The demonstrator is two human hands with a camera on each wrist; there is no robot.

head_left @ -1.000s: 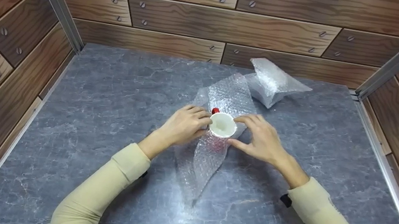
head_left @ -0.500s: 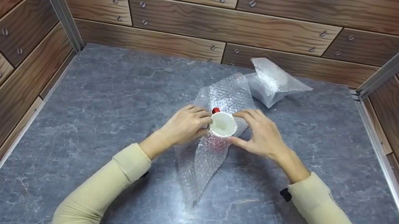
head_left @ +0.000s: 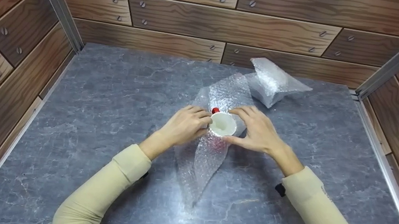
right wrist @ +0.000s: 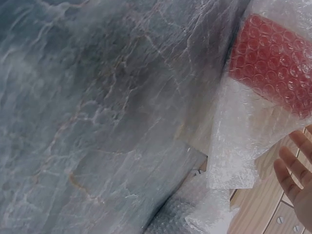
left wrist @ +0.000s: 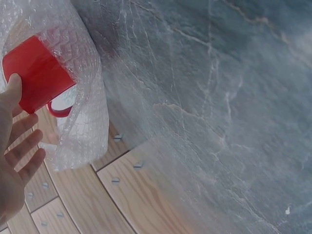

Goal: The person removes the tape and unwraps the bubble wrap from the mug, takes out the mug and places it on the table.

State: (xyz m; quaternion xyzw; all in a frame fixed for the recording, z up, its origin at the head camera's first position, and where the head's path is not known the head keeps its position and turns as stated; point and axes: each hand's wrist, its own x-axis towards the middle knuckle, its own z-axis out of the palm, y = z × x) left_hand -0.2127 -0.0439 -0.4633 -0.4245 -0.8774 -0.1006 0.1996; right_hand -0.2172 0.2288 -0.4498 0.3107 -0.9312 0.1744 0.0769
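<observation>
A red mug [head_left: 222, 125] with a white inside stands upright on the table, mouth up. Its handle shows as a red spot at the far left. Bubble wrap [head_left: 209, 165] lies beneath it and covers its right side; through this wrap the red wall [right wrist: 273, 63] shows in the right wrist view. My left hand [head_left: 184, 125] holds the mug's bare left side, thumb on the wall in the left wrist view. My right hand [head_left: 257, 131] spans the wrapped right side with fingers spread, thumb by the near rim and fingertips near the far rim.
A crumpled bubble-wrap bundle [head_left: 278, 82] lies at the back right, touching or close to the sheet's far end. Wood-patterned walls [head_left: 180, 16] and metal posts [head_left: 56, 1] enclose the grey marbled table [head_left: 119, 91].
My right hand has moved slightly left and away from me, its thumb sliding along the near rim and its fingers round the far side. The left hand and mug stay put.
</observation>
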